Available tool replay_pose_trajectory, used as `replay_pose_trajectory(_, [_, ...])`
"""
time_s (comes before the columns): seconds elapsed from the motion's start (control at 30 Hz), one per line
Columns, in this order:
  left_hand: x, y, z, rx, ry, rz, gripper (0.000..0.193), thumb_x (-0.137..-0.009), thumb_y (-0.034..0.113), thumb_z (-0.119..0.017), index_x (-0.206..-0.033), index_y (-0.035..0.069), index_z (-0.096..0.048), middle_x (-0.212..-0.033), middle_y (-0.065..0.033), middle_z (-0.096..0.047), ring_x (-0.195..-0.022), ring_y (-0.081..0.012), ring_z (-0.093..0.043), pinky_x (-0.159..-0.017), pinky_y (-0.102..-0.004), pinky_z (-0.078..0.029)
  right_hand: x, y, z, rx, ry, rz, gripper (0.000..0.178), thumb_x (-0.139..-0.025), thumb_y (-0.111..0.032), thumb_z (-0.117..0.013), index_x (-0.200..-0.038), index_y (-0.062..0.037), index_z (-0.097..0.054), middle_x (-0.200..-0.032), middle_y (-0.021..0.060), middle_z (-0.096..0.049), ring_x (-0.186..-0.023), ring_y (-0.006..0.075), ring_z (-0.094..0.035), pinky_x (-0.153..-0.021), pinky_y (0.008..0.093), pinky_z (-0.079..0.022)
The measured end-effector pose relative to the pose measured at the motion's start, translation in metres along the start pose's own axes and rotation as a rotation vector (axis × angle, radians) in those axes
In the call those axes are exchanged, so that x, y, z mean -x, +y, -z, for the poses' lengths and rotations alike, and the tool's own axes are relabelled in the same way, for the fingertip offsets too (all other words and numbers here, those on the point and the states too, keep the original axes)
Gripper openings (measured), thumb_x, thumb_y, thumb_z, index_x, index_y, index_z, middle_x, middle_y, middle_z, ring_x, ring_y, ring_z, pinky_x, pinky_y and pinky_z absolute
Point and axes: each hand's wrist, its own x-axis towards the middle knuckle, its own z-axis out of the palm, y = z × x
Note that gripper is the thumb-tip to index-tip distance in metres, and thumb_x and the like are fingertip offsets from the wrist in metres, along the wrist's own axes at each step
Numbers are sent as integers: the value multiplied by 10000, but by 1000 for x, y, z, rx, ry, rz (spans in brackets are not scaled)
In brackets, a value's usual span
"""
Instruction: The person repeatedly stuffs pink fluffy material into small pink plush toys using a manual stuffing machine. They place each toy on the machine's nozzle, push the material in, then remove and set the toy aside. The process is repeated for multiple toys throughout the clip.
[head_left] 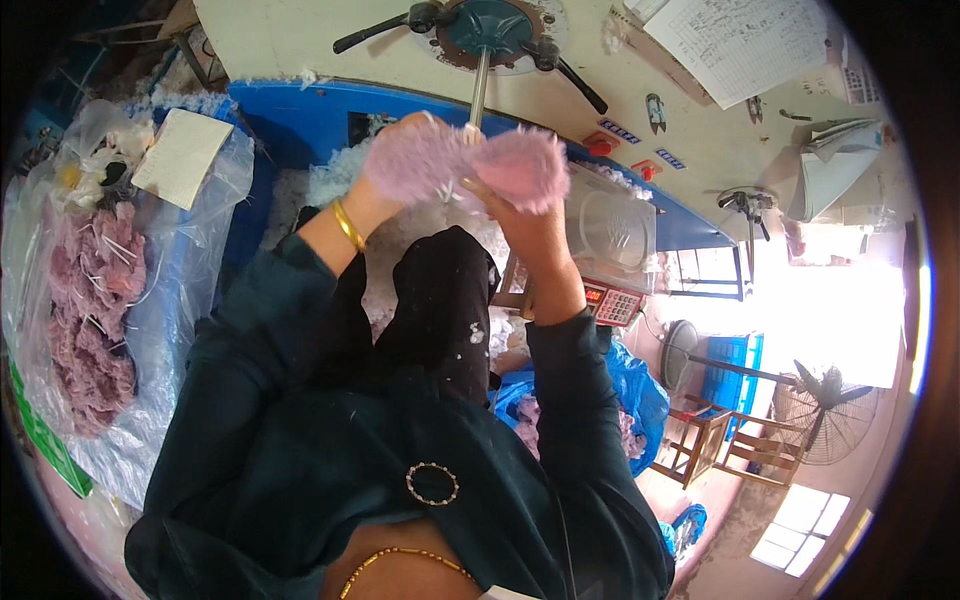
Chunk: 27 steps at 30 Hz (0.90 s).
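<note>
A fluffy pink plush piece (525, 168) with two rounded lobes is in both my hands, up against the lower end of a thin metal tube (481, 88). My left hand (380, 196) is closed round the left lobe, its fingers mostly behind the pile. From below, my right hand (512, 212) grips the right lobe, with the thumb near the middle. Whether the tube's tip sits inside the plush or just behind it cannot be made out. The tube comes out of a dark round flange (487, 28) on a pale machine panel.
Left, a plastic-lined bin (185, 262) holds pink plush pieces (95, 300) and a card. White stuffing (285, 215) lies beneath the panel. Red buttons (601, 144), small snips (655, 113) and papers (740, 45) are on the panel. Right: a scale (612, 302), blue bag (640, 390) and fan (825, 405).
</note>
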Motion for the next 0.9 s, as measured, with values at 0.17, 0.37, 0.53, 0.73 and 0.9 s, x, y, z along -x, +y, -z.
replay_pose_trajectory(0.17, [-20, -9, 12, -641, -169, -42, 294, -867, 76, -543, -1156, 82, -595, -1112, -39, -607, -967, -185, -595, -791, -272, -498, -30, -13, -24, 300, 180, -206, 313, -700, -240, -723, -895, -44, -578, -888, 144, -608, -777, 329, -619, -654, 394, -506])
replay_pose_trajectory(0.37, [-25, 3, -1, 801, 93, 729, 358, -939, 287, -536, -1129, -12, -581, -989, -34, -609, -878, -94, -551, -739, -248, -463, -88, 41, -30, 392, 239, -153, 279, -745, -321, -674, -879, -79, -638, -879, 145, -630, -707, 361, -618, -597, 437, -502])
replay_pose_trajectory(0.53, [-3, -22, 7, 915, -21, 642, 301, -949, 204, -529, -1139, -24, -579, -1039, -56, -623, -919, -117, -574, -832, -257, -462, -51, 44, -38, 313, 381, 59, 323, -708, -291, -732, -949, -83, -674, -859, 145, -652, -792, 345, -628, -648, 422, -507])
replay_pose_trajectory(0.73, [11, -2, 21, 609, -313, 460, 288, -915, 189, -583, -1126, -8, -580, -1066, -83, -629, -964, -159, -589, -863, -286, -461, -18, 51, -36, -517, 282, -265, 214, -774, -65, -674, -988, -70, -657, -844, 115, -649, -746, 286, -629, -633, 378, -493])
replay_pose_trajectory(0.9, [13, 24, 18, -236, -134, -55, 283, -819, 202, -669, -1019, 24, -578, -950, -154, -597, -874, -331, -597, -722, -386, -486, -3, 46, -22, -655, 133, 40, 142, -766, -52, -690, -879, -15, -612, -874, 72, -612, -841, 215, -594, -718, 372, -480])
